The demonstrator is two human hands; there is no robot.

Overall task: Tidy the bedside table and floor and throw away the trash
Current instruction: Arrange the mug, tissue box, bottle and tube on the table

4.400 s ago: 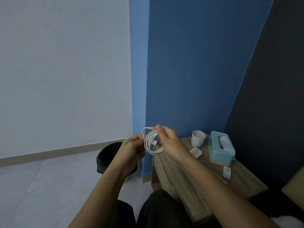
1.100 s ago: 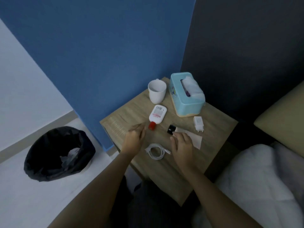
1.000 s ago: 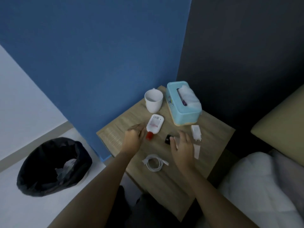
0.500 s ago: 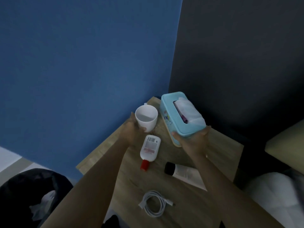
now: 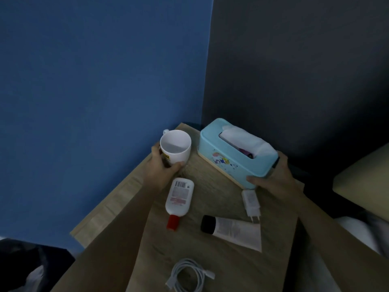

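On the wooden bedside table point(image 5: 212, 197) my left hand point(image 5: 160, 169) wraps around a white mug point(image 5: 175, 147) at the back corner. My right hand point(image 5: 273, 175) grips the near end of a light blue tissue box point(image 5: 231, 157) with a white tissue sticking out. Between my arms lie a white bottle with a red cap point(image 5: 179, 199), a white tube with a black cap point(image 5: 233, 230) and a white charger plug point(image 5: 251, 204). A coiled white cable point(image 5: 189, 277) rests near the front edge.
A blue wall stands behind the table on the left, a dark wall on the right. A black-lined trash bin point(image 5: 23, 268) sits on the floor at lower left. A bed with white bedding point(image 5: 357, 228) borders the table on the right.
I laid the coiled cable on the table. Both hands moved back: the left took hold of the mug, the right the tissue box. The box has swung to a new angle.
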